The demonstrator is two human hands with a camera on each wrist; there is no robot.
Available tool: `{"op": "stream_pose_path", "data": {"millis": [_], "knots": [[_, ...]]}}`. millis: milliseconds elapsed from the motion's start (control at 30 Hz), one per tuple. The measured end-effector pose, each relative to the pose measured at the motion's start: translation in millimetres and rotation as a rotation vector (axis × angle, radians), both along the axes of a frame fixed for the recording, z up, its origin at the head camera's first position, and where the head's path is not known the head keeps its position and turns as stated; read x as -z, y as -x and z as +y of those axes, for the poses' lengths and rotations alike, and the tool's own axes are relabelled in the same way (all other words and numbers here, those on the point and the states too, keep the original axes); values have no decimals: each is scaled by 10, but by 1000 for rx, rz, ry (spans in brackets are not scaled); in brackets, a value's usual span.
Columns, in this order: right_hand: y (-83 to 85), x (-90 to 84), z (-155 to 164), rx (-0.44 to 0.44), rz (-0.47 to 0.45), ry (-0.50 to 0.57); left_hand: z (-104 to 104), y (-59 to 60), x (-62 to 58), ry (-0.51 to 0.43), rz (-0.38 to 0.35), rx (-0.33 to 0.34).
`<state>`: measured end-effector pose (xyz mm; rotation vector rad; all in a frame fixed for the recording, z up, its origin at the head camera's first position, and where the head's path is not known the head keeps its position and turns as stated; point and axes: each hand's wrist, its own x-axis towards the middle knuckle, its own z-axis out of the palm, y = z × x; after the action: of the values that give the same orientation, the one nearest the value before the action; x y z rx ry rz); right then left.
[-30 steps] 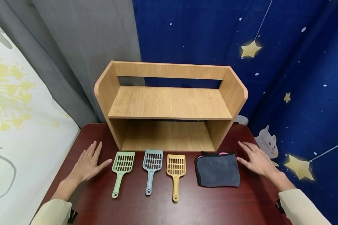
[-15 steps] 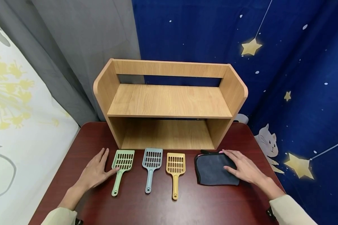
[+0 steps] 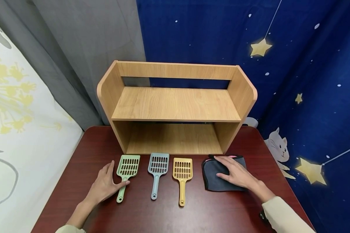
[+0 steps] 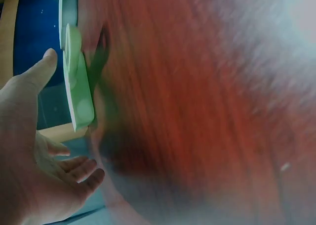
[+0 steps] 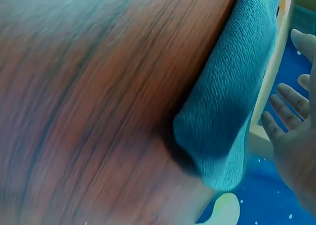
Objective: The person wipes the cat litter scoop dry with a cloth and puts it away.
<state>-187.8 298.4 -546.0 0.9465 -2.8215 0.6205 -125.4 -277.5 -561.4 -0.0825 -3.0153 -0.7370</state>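
Lt-green slotted scoop (image 3: 126, 176), flat on tbl (image 3: 151, 216), hndl (image 3: 120, 196) twd viewer, dk blue-grey pouch (image 3: 221, 184) lying flat, well to R

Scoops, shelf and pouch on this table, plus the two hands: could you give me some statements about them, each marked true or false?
1. The green scoop, blue scoop and yellow scoop lie side by side in front of the wooden shelf. True.
2. The yellow scoop lies between the other two. False: the blue scoop is in the middle.
3. In the head view, the right hand covers part of the dark pouch. True.
4. The dark pouch sits inside the wooden shelf. False: it lies on the table.
5. Of the scoops, the left hand is nearest the green scoop. True.
6. The right hand holds the blue scoop. False: neither hand touches it.
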Motion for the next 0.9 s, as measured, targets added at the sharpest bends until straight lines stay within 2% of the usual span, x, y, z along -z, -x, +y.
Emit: {"op": "stream_pose_path", "data": {"millis": [200,367,533,900], "knots": [[165,57,-136,-7,-14,23,62,-45,-13,-27,4,-23],[289,77,-216,-21,-56,18,98,-63,-22,-39,-30,-43],[352,129,-258,-39,-90,-2,111,-54,-15,-30,-43,-47],[451,151,-326,-73,-95,4,138,-77,-24,-29,-45,-47]]}}
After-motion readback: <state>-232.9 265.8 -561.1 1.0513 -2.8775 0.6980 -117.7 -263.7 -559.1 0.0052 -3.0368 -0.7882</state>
